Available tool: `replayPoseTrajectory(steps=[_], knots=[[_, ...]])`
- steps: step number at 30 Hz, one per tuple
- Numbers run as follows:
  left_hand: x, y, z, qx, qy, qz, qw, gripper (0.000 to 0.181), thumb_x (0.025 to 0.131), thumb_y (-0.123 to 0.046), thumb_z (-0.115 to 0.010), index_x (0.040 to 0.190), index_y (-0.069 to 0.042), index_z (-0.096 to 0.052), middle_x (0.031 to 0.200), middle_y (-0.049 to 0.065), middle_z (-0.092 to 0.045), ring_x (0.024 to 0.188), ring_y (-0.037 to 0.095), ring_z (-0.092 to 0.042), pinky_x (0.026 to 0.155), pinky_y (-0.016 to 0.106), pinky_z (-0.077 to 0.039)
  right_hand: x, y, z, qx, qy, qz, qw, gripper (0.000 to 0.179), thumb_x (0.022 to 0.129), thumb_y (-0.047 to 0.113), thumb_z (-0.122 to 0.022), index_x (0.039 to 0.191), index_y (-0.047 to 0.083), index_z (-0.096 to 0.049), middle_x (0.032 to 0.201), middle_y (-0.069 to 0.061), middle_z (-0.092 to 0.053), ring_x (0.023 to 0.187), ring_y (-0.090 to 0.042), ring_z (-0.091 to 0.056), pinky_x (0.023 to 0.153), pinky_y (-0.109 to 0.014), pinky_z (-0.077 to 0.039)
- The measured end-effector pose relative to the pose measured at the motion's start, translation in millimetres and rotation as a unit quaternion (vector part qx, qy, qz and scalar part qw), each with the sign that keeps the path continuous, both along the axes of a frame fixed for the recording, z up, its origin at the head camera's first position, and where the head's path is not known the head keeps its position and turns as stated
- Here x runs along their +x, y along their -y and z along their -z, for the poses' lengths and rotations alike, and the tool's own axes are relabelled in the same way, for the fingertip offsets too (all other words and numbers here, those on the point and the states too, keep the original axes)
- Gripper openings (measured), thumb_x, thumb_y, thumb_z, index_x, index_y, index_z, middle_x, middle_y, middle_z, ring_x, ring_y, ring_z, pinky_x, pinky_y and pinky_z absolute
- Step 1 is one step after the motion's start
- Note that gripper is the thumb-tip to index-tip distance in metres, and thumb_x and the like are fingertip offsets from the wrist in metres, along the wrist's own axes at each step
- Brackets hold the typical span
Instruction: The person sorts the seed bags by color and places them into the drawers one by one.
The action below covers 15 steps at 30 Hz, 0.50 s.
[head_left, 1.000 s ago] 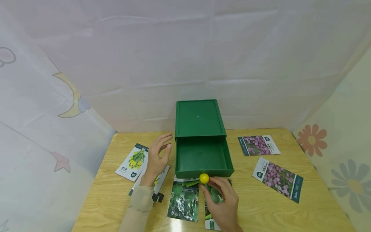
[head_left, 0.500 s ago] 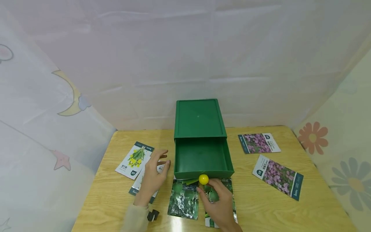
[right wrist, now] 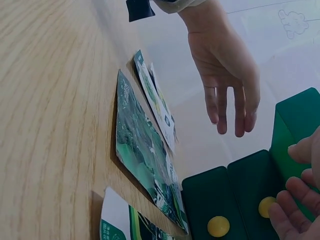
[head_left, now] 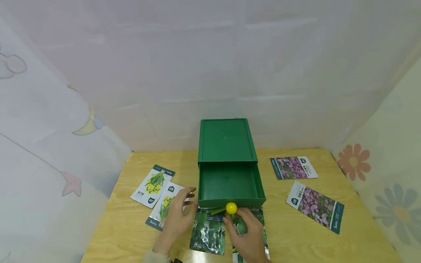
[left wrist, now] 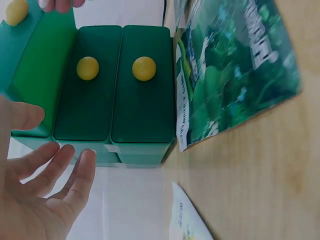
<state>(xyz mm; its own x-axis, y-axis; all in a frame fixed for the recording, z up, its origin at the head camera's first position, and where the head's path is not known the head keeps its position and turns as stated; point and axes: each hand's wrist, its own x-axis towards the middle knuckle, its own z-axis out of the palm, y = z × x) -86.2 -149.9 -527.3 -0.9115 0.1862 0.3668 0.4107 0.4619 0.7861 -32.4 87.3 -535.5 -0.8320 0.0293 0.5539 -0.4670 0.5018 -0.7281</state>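
Note:
A green drawer cabinet [head_left: 227, 140] stands against the back wall with its top drawer [head_left: 230, 180] pulled out and nothing visible inside. A yellow ball knob [head_left: 231, 208] sits on that drawer's front. My right hand [head_left: 246, 233] is just in front of it, thumb and fingers apart; in the left wrist view its fingertips are clear of the knob. To the left of the drawer, my left hand [head_left: 177, 221] hovers with loosely bent fingers, holding nothing. Two lower drawers, pushed in, show yellow knobs [left wrist: 144, 68] in the left wrist view.
Two green foil packets, one [head_left: 208, 232] beside the other [head_left: 260, 219], lie before the cabinet. Yellow-flower packets [head_left: 154, 184] lie at the left, partly behind my left hand. Pink-flower packets [head_left: 315, 206] are on the right of the wooden table [head_left: 296, 241].
My left hand has come down and toward the front edge, beside the drawer. My right hand stays near the knob, and the drawer looks equally far out throughout.

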Motion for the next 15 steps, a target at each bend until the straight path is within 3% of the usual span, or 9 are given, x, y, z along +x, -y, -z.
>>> replayPoseTrajectory(steps=[6,9,15], knots=[[13.0,0.1,7.4,0.010,0.040,-0.008,0.9991,0.037,0.099,-0.027,-0.059,0.134,-0.019,-0.052,0.128,0.000,-0.054,0.107,0.024,-0.061,0.080,0.032,-0.056,0.5,1.5,6.8,0.013,0.030,-0.010,0.9994,0.029,0.083,0.020,-0.079,0.109,0.022,-0.066,0.103,0.006,-0.061,0.084,-0.011,-0.057,0.069,-0.033,-0.052],[17.3,1.9,10.5,0.006,0.050,-0.012,0.9986,0.037,0.098,-0.025,-0.061,0.133,-0.016,-0.053,0.127,0.001,-0.055,0.106,0.024,-0.061,0.080,0.029,-0.056,-1.8,2.3,7.4,0.019,0.040,-0.024,0.9987,0.031,0.085,0.022,-0.078,0.113,0.020,-0.065,0.107,0.005,-0.061,0.088,-0.014,-0.059,0.071,-0.036,-0.054],[25.6,1.6,11.2,-0.022,0.091,-0.020,0.9954,0.040,0.094,-0.024,-0.067,0.131,-0.017,-0.053,0.123,0.005,-0.058,0.101,0.024,-0.063,0.078,0.027,-0.056,-10.0,-0.1,14.3,0.033,0.057,-0.037,0.9971,0.049,0.083,0.025,-0.080,0.127,0.027,-0.059,0.122,0.007,-0.059,0.106,-0.015,-0.060,0.080,-0.039,-0.055]])
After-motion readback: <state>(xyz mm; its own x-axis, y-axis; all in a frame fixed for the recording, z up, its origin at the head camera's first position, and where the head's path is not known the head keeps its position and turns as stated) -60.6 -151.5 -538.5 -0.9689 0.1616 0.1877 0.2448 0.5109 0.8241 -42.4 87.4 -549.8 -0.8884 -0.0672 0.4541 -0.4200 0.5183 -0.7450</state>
